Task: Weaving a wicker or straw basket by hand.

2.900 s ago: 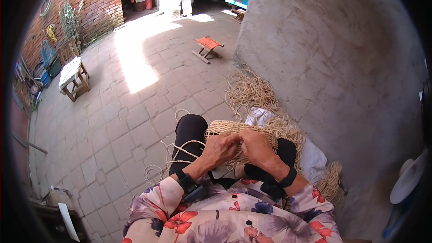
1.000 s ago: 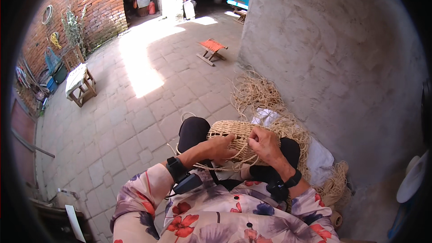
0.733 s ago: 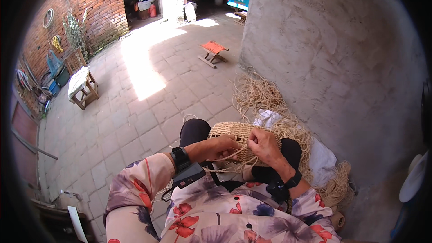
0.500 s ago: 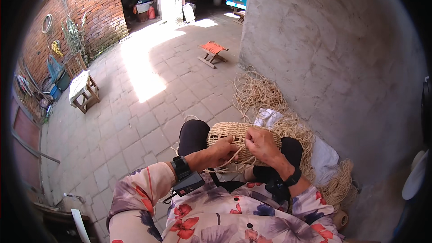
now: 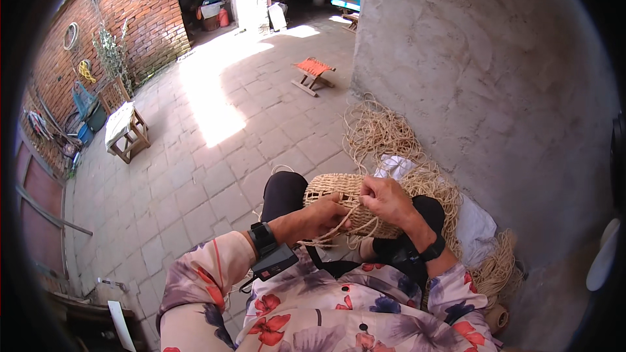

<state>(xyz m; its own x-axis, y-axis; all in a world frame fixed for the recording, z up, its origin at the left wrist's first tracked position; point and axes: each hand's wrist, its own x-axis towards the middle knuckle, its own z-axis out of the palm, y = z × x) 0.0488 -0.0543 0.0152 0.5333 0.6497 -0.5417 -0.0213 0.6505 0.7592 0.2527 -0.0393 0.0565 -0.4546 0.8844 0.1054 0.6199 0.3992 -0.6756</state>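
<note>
Across my knees lies a woven straw piece (image 5: 326,182), shaped like a basket, with open gaps in its weave near my left hand. My left hand (image 5: 324,215) is closed at its near side, fingers curled around a straw cord (image 5: 347,220). On the right, my right hand (image 5: 390,202) pinches a cord against the weave, thumb and forefinger together. Loose cord ends hang below both hands over my lap. The fingertips of my left hand are partly hidden by cords.
Heaps of straw cord (image 5: 381,132) and white sacks (image 5: 475,228) lie along the plaster wall (image 5: 482,65) at my right. An orange-topped folding stool (image 5: 314,68) stands ahead on the paving. A cloth-covered wooden chair (image 5: 124,127) is at the left.
My right hand has risen slightly, turning with its pinched cord. My left hand has stayed at the weave. The whole view has shifted a little.
</note>
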